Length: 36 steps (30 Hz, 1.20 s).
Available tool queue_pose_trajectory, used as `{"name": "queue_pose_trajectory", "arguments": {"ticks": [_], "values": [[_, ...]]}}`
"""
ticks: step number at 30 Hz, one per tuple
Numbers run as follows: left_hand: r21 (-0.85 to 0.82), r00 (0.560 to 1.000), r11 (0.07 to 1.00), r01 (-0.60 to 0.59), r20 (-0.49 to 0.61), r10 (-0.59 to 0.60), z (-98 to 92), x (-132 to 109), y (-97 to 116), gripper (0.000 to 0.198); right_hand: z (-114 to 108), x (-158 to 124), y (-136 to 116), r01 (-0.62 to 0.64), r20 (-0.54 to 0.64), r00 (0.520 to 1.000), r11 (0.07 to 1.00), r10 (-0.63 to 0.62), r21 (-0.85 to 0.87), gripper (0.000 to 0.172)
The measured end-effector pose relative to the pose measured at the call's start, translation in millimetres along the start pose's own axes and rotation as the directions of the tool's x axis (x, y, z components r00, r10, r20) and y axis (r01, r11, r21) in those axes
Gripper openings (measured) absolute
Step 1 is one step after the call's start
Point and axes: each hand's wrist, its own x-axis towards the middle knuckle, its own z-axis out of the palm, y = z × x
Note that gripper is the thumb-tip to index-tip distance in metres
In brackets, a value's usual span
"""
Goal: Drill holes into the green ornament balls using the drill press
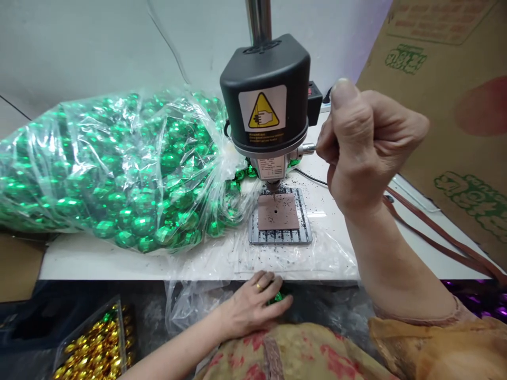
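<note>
A small black-headed drill press [264,68] stands on the white table, with a yellow warning label on its front. My right hand [362,142] is closed in a fist beside it, gripping the drill press handle [307,149], whose metal end shows. Under the chuck, a brown square board [287,219] with a small dark hole lies on the slotted metal base [281,237]. Below the table's front edge, my left hand [257,303] curls around a shiny green faceted ball [276,298], mostly hidden by the fingers. A gold ring is on that hand.
A large clear bag [130,174] of green faceted balls lies left of the press. Dark shavings surround the base. On the right are a cardboard box [447,105] and a brown strap [443,232]. Gold balls [93,343] fill a container at lower left.
</note>
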Motion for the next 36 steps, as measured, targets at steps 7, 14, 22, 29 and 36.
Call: {"name": "queue_pose_trajectory", "arguments": {"ticks": [7,14,22,29,36], "values": [[0.041,0.830,0.839,0.542,-0.183,-0.527,-13.8,67,-128,0.035,0,0,-2,-0.021,-0.021,1.000,0.998,0.022,0.056,0.049],[0.187,0.571,0.553,0.812,-0.053,-0.819,3.8,108,-224,0.015,2,0,-1,-0.004,-0.036,0.999,0.990,0.009,0.140,0.046],[0.276,0.592,0.572,0.773,0.011,-0.806,-0.1,104,-213,0.009,-1,1,2,0.022,0.004,1.000,0.990,-0.023,0.142,0.043],[0.161,0.543,0.539,0.827,0.022,-0.839,-36.0,105,-204,0.034,-2,0,3,0.026,0.007,1.000,0.987,-0.028,0.161,0.043],[-0.927,0.398,0.189,0.324,-0.048,-0.916,-45.5,82,-170,0.044,-2,-1,-1,0.008,0.009,1.000,0.993,-0.009,0.118,0.045]]}}
